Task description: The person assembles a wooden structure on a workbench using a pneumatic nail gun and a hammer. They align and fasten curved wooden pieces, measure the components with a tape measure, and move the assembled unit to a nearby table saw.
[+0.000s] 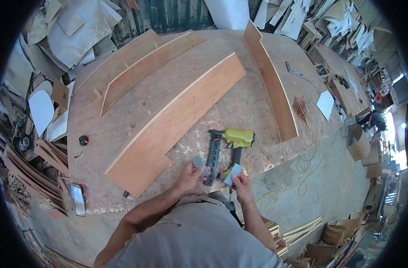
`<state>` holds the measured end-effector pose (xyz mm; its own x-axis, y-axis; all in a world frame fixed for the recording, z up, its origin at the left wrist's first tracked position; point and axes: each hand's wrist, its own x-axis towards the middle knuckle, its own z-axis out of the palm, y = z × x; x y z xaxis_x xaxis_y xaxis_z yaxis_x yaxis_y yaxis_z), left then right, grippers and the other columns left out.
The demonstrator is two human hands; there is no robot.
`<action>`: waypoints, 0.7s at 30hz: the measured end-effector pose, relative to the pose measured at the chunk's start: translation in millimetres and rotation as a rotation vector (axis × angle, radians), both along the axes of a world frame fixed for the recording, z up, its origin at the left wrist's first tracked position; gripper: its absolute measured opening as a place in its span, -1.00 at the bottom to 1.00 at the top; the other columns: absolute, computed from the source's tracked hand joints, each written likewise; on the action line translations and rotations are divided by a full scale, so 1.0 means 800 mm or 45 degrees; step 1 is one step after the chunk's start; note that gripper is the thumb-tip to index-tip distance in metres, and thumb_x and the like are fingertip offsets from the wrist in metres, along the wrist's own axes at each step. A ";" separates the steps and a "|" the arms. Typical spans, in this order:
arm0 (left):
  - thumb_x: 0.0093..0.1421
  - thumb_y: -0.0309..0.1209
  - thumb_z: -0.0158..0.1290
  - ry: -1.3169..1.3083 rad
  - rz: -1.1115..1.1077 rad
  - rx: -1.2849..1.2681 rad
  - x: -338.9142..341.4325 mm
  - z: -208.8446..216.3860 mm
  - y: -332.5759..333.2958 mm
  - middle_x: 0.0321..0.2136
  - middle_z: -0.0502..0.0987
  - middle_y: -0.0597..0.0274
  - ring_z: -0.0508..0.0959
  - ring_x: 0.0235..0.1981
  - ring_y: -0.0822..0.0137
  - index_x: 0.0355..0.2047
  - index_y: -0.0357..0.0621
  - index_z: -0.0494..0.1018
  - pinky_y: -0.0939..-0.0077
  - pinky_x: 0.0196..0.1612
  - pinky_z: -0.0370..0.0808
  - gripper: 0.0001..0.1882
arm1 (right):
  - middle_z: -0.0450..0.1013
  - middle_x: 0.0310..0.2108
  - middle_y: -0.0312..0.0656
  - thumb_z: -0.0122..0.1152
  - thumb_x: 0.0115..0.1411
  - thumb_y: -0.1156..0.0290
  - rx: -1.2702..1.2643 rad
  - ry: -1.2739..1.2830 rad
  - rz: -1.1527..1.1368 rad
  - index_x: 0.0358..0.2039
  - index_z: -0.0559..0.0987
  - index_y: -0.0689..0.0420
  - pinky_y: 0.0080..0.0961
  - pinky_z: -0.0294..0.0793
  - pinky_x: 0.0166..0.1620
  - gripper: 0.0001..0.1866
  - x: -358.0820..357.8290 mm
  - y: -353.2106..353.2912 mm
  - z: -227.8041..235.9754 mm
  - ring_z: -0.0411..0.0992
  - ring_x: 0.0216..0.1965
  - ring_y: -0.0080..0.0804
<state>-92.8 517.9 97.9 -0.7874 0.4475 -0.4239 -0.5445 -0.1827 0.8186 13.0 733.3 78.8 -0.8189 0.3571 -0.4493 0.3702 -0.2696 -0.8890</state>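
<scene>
Pinched in my left hand (pixel 189 177) is a small flat blue-grey piece (pixel 198 162) that looks like a strip of nails. A similar pale blue piece (pixel 234 171) sits between the thumb and fingers of my right hand (pixel 243 186). Between and just beyond both hands, a green and black nail gun (pixel 238 138) lies at the table's near edge, its magazine (pixel 214 156) pointing toward me. To the left of it a long curved plywood panel (pixel 181 120) with a pale edge strip lies diagonally, its near end close to my left forearm.
Two joined curved plywood pieces (pixel 146 67) stand at the far left of the wooden table (pixel 94 174). Another narrow plywood piece (pixel 273 89) stands at right. A tape measure (pixel 83 140) lies near the left edge. A yellow hose (pixel 297 184) crosses the floor; wood offcuts (pixel 302 231) lie lower right.
</scene>
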 end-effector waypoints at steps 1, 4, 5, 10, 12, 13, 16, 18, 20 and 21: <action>0.32 -0.43 0.00 -0.004 -0.017 0.000 -0.004 -0.010 0.016 -0.20 0.57 0.13 0.60 -0.23 0.38 -0.15 -0.25 0.38 0.50 -0.26 0.60 -0.84 | 0.48 -0.47 -0.38 0.28 0.22 0.36 0.049 -0.026 -0.066 -0.40 0.57 0.16 -0.62 0.44 -0.39 -0.85 0.007 0.034 -0.029 0.42 -0.47 -0.65; 0.32 -0.44 -0.04 -0.002 -0.047 -0.145 -0.013 -0.073 0.044 -0.25 0.55 0.11 0.61 -0.25 0.33 -0.09 -0.27 0.31 0.49 -0.25 0.61 -0.79 | 0.48 -0.49 -0.42 0.30 0.20 0.35 0.750 0.244 0.081 -0.47 0.58 0.12 -0.61 0.39 -0.40 -0.84 0.040 0.097 -0.135 0.39 -0.47 -0.67; 0.31 -0.44 -0.03 0.014 0.018 -0.227 -0.017 -0.090 0.052 -0.26 0.55 0.12 0.61 -0.27 0.32 -0.13 -0.27 0.34 0.49 -0.27 0.61 -0.82 | 0.48 -0.50 -0.42 0.31 0.19 0.34 0.525 0.045 0.225 -0.46 0.59 0.12 -0.61 0.36 -0.41 -0.85 0.046 0.101 -0.139 0.38 -0.48 -0.67; 0.29 -0.34 0.00 0.477 -0.047 -0.772 -0.060 -0.138 0.091 -0.29 0.51 0.09 0.58 -0.33 0.24 -0.15 -0.21 0.40 0.35 -0.22 0.56 -0.78 | 0.49 -0.50 -0.38 0.34 0.16 0.36 -0.188 -0.434 0.450 -0.37 0.64 0.12 -0.62 0.30 -0.49 -0.89 0.036 0.106 -0.094 0.35 -0.55 -0.65; 0.27 -0.29 0.03 0.719 -0.110 -1.001 -0.066 -0.150 0.105 -0.27 0.51 0.02 0.56 -0.30 0.14 -0.07 -0.20 0.40 0.27 -0.15 0.53 -0.70 | 0.42 -0.58 -0.44 0.34 0.16 0.34 -0.193 -0.403 0.444 -0.44 0.62 0.10 -0.63 0.25 -0.52 -0.87 0.037 0.112 -0.124 0.30 -0.59 -0.68; 0.25 -0.28 0.05 0.821 -0.085 -1.100 -0.071 -0.154 0.114 -0.24 0.51 -0.02 0.56 -0.26 0.07 -0.02 -0.20 0.39 0.25 -0.12 0.51 -0.65 | 0.39 -0.62 -0.47 0.34 0.17 0.33 -0.189 -0.380 0.444 -0.47 0.61 0.09 -0.63 0.23 -0.54 -0.86 0.033 0.115 -0.130 0.27 -0.61 -0.70; 0.20 -0.29 0.09 0.782 -0.114 -1.152 -0.085 -0.134 0.148 -0.17 0.49 -0.15 0.50 -0.11 -0.10 0.05 -0.19 0.40 0.16 0.01 0.44 -0.56 | 0.35 -0.65 -0.48 0.34 0.17 0.29 0.187 -0.283 0.589 -0.48 0.59 0.06 -0.65 0.18 -0.58 -0.83 0.034 0.144 -0.108 0.22 -0.65 -0.73; 0.16 -0.29 0.12 0.840 -0.035 -1.042 -0.092 -0.140 0.158 -0.16 0.49 -0.17 0.48 -0.06 -0.12 0.02 -0.17 0.45 0.13 0.04 0.42 -0.57 | 0.34 -0.66 -0.48 0.35 0.17 0.26 0.019 -0.315 0.471 -0.51 0.57 0.03 -0.66 0.16 -0.61 -0.81 0.020 0.141 -0.053 0.22 -0.65 -0.74; 0.13 -0.30 0.16 0.868 -0.022 -1.097 -0.096 -0.144 0.166 -0.17 0.51 -0.15 0.50 -0.10 -0.12 0.01 -0.17 0.45 0.12 0.01 0.43 -0.56 | 0.29 -0.67 -0.51 0.34 0.18 0.24 0.003 -0.416 0.351 -0.53 0.52 -0.03 -0.69 0.09 -0.64 -0.79 0.011 0.146 -0.021 0.19 -0.67 -0.75; 0.12 -0.30 0.18 0.891 -0.010 -1.116 -0.104 -0.141 0.170 -0.18 0.52 -0.15 0.51 -0.11 -0.12 0.00 -0.17 0.45 0.11 0.00 0.44 -0.56 | 0.29 -0.66 -0.51 0.33 0.19 0.25 -0.059 -0.405 0.302 -0.52 0.51 -0.03 -0.70 0.07 -0.64 -0.79 0.005 0.149 -0.015 0.17 -0.67 -0.75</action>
<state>-176.3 654.0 -14.6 -0.9741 0.2179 -0.0604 0.0871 0.6083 0.7889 17.3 852.5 66.9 -0.6934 0.1482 -0.7052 0.6820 -0.1809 -0.7086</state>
